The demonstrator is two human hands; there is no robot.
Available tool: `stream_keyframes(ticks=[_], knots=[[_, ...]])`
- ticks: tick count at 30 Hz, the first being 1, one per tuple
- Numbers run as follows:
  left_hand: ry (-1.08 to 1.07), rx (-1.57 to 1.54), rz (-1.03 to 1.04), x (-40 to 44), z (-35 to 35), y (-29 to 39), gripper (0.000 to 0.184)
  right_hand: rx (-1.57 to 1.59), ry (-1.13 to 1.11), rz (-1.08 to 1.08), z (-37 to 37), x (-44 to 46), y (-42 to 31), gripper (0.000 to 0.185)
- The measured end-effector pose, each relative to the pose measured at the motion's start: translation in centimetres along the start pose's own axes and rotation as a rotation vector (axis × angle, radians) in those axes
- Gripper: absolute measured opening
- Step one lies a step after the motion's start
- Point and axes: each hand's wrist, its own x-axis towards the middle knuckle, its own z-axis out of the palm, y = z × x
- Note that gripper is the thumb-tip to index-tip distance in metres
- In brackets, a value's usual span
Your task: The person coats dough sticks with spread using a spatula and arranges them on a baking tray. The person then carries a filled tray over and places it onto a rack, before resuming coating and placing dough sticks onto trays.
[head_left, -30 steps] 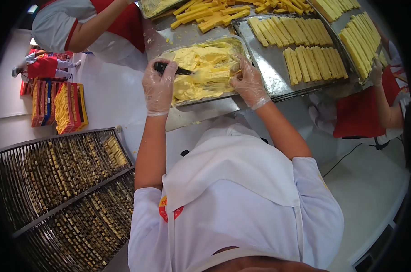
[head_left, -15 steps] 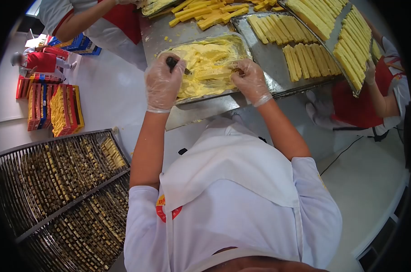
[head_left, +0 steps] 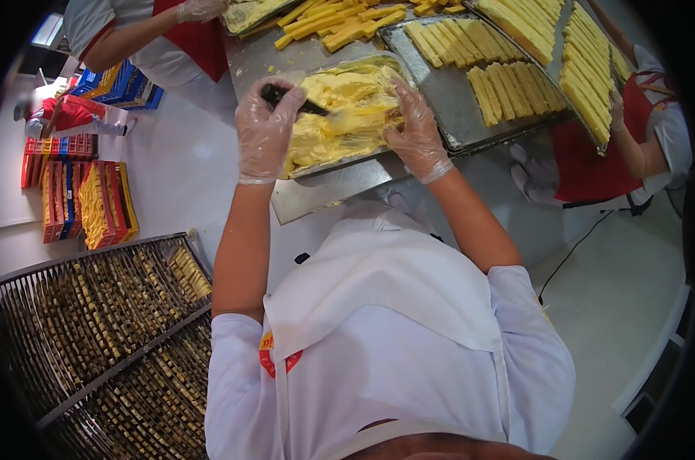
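A knife [head_left: 311,106] is sitting at the pan's left half, the gloved left hand [head_left: 268,126] clamping its black handle while its blade is meeting yellow cream [head_left: 347,83] in a metal pan [head_left: 340,163]. Beyond, loose sticks [head_left: 340,27] are lying heaped on the table [head_left: 255,57]. The gloved right hand [head_left: 418,130] is curling at the pan's right side; whether it is gripping anything, I cannot tell. Farther right, a tray [head_left: 442,86] is holding two rows of sticks, and a co-worker's hand [head_left: 617,111] is touching another loaded tray [head_left: 559,46].

Both arms [head_left: 242,249] reach fwd, gloved L hand [head_left: 267,134] curled in fist, gloved R hand [head_left: 416,130] turned inwd.
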Motion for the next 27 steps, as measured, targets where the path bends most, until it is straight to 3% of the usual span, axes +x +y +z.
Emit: stream_keyframes(ticks=[2,6,10,11,13,16,17,20,21,23,25,27], knots=[[-0.024,0.487,0.112,0.3,-0.9,-1.6,0.016,0.064,-0.055,0.165,-0.3,-0.1,-1.2,0.078],[-0.093,0.568,0.343,-0.8,0.6,2.3,0.017,-0.032,-0.029,0.020,0.1,-0.6,0.3,0.086],[-0.038,-0.203,0.133,-1.7,2.0,3.7,0.017,-0.171,0.037,-0.128,0.2,-0.5,0.6,0.082],[-0.005,-0.238,0.056,-1.7,1.8,3.0,0.017,-0.204,0.068,-0.181,0.2,-0.4,0.8,0.081],[0.056,-0.305,-0.095,-1.2,0.9,0.5,0.018,-0.105,0.049,-0.084,0.0,-0.2,0.3,0.078],[0.104,-0.034,-0.190,-0.1,-0.9,-1.5,0.017,0.024,-0.019,0.072,-0.2,-0.4,0.3,0.070],[0.063,0.165,-0.030,0.5,-1.4,-3.3,0.018,0.062,-0.049,0.128,-0.3,-0.5,0.2,0.067],[0.056,0.433,0.098,0.2,-0.8,-0.1,0.018,0.015,-0.084,0.110,-0.9,-0.3,-0.9,0.051],[0.067,0.305,0.099,0.0,-0.7,0.4,0.017,-0.062,-0.087,-0.004,-1.2,0.0,-1.0,0.034],[0.078,0.046,0.086,-0.8,-0.7,0.7,0.016,-0.078,-0.145,0.099,-1.6,0.1,-1.3,0.028],[0.041,0.232,0.134,-1.1,-1.2,-0.9,0.016,-0.164,-0.178,0.249,-2.0,0.6,-1.8,0.023],[0.023,0.248,0.140,-0.9,-1.3,-1.4,0.015,0.088,0.087,0.357,-2.5,0.5,-0.1,0.020]])
